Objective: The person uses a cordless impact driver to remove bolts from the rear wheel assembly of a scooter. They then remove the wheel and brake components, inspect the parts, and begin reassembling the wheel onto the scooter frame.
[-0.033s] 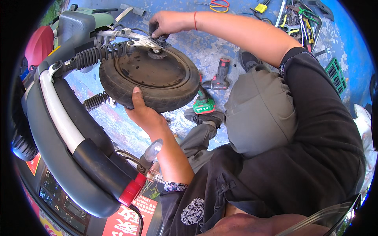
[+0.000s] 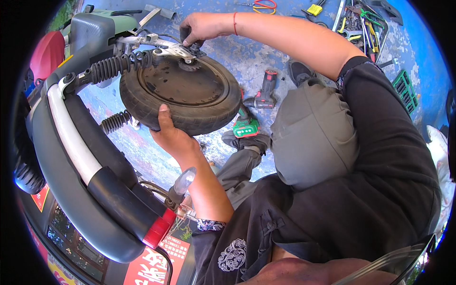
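With our left hand (image 2: pixel 174 141) we grasp the wheel (image 2: pixel 185 86), thumb on top; it is under the metal arm (image 2: pixel 176 49). Our right hand (image 2: pixel 203 27) bends at this arm's end; its grip we cannot tell. We should support the wheel steadily, without twisting.

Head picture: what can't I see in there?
In the head view:
Wheel: underside, turned away.
Left grip: most fingers, under the wheel.
Right grip: what it touches, mostly covered by fingers.
Green-based tool: one end, behind the wheel.
White bundle: cut off by edge.
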The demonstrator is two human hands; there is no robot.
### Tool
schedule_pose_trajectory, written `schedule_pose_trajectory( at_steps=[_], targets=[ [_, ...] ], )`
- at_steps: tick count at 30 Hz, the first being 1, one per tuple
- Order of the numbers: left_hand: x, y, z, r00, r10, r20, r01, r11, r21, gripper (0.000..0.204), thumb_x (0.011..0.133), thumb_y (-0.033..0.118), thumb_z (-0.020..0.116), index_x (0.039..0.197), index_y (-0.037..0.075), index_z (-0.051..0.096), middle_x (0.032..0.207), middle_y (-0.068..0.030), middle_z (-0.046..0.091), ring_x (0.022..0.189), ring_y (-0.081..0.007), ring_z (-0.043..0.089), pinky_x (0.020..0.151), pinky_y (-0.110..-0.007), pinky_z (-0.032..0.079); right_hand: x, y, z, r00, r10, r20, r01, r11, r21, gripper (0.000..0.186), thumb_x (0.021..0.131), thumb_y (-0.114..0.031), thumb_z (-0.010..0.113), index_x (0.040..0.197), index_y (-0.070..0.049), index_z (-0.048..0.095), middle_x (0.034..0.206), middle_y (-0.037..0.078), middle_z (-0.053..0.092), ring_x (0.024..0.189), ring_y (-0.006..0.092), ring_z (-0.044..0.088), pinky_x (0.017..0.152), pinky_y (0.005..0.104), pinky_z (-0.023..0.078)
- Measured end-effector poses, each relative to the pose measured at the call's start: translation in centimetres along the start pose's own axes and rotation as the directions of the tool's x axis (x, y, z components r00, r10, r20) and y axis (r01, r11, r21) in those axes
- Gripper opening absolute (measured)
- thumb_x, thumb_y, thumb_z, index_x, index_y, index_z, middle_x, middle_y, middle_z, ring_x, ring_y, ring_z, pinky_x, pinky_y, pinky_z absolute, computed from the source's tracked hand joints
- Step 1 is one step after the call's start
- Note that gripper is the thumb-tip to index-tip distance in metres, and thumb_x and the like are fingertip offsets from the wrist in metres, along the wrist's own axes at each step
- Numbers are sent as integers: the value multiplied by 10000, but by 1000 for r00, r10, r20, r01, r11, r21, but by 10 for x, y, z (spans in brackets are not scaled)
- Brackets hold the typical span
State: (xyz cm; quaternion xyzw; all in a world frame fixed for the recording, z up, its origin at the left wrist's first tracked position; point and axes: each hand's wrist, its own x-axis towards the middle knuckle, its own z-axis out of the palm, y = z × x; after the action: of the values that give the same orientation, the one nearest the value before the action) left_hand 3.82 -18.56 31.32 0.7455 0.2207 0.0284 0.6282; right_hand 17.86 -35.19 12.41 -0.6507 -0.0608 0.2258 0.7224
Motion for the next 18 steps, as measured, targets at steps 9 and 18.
schedule_pose_trajectory(
  at_steps=[9, 18],
  targets=[
    [5, 1, 0, 1000, -4, -24, 3, 999, -51, 508, 885, 64, 618, 1359, -47, 475, 1299, -182, 574, 1091, -289, 633, 921, -431, 568, -6, -3, 10, 973, -199, -117, 173, 965, -199, 179, 847, -132, 714, 977, -10, 698, 860, 84, 707, 785, 164, 644, 710, 326, 516],
    [14, 2, -3, 1000, -17, 14, 18, 999, -46, 522, 879, 71, 623, 1365, -44, 471, 1304, -180, 572, 1097, -287, 632, 933, -419, 564, 15, -8, 4, 982, 182, -59, -187, 979, -85, 275, 805, -174, 745, 1029, -20, 705, 911, 120, 711, 832, 234, 663, 724, 383, 526]
  ],
)
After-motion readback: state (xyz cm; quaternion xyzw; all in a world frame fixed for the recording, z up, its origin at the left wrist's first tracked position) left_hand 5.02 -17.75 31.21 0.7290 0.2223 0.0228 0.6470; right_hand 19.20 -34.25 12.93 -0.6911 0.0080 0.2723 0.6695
